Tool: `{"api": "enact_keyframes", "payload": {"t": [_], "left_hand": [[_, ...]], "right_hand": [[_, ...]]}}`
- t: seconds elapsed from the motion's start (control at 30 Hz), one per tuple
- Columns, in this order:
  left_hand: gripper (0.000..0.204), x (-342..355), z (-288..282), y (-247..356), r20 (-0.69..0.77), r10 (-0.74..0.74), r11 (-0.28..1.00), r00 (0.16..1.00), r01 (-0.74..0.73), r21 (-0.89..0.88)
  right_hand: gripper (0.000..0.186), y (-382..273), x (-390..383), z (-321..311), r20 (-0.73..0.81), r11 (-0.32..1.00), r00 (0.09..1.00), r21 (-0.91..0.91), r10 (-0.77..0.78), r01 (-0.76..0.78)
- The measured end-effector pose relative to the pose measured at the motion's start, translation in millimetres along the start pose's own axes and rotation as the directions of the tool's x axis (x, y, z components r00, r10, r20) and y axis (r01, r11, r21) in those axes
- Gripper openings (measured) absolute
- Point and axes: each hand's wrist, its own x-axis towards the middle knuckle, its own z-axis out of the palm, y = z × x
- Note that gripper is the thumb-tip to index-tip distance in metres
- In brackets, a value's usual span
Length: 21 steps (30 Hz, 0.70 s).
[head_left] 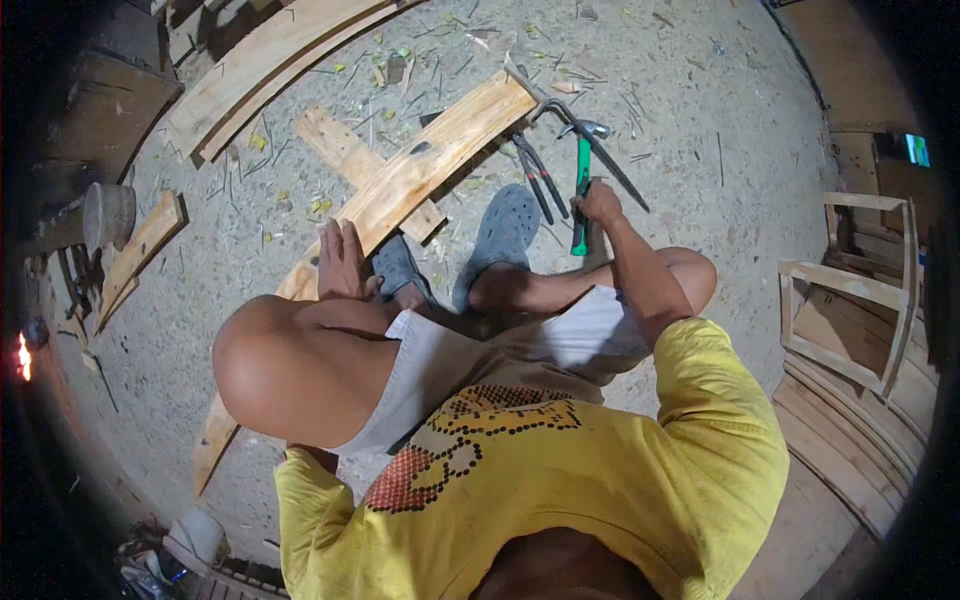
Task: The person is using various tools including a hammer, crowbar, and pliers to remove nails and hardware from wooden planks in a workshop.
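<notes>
– How can the floor (690, 90) be described?
– Rough and grey, it is strewn with thin dark bits (720, 158) and yellowish scraps (258, 141).
– And at the right?
– Boards (850, 430) are stacked, and beside them a wooden frame (845, 283) is seen; farther up, a blue-green patch (917, 150) is lit.
– On the left?
– A round grey vessel (109, 215) and a small flame (24, 357) are seen.

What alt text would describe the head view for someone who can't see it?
A person's right hand grips a green-handled hammer while the left hand rests on a long wooden plank. Red-handled pliers lie between plank and hammer on a rough, littered floor.
</notes>
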Motion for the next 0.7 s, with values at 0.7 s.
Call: {"api": "enact_keyframes", "payload": {"t": [0.7], "left_hand": [[0.133,14,-20,-43,-0.084,-0.299,0.923,0.951,0.31,0.227]], "right_hand": [[0.077,6,-5,-1,0.104,0.995,0.994,0.097,0.018,-0.028]]}}
